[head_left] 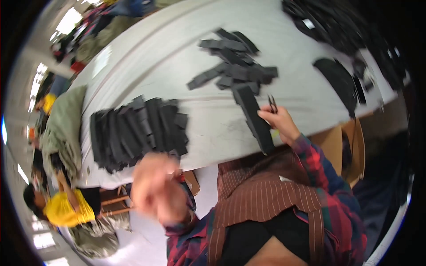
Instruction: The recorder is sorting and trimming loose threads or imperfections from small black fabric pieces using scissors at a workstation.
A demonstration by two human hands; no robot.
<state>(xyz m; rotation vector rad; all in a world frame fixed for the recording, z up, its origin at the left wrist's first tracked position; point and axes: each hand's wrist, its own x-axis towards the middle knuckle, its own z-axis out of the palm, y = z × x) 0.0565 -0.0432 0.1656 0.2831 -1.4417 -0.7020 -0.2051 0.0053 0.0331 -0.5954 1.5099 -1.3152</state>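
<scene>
In my right hand (pixel 280 122) is a long, dark grey fabric strip (pixel 254 116), gripped near its middle over the table's front edge. Small dark thread snips (pixel 272 104) also stick up from this hand's fingers. My left hand (pixel 159 188) is raised near the front edge, close to a neat row of stacked dark strips (pixel 133 131). Motion smears its fingers, so I cannot make out whether it holds anything. Beyond the held strip lies a loose, crisscrossed heap of dark strips (pixel 233 57).
The white-covered table (pixel 204 115) carries black garments (pixel 328 26) at far right and a curved black piece (pixel 338 82) nearer. Cardboard boxes (pixel 355 150) stand below right. A person in yellow (pixel 66 210) sits at left, near olive cloth (pixel 66 119).
</scene>
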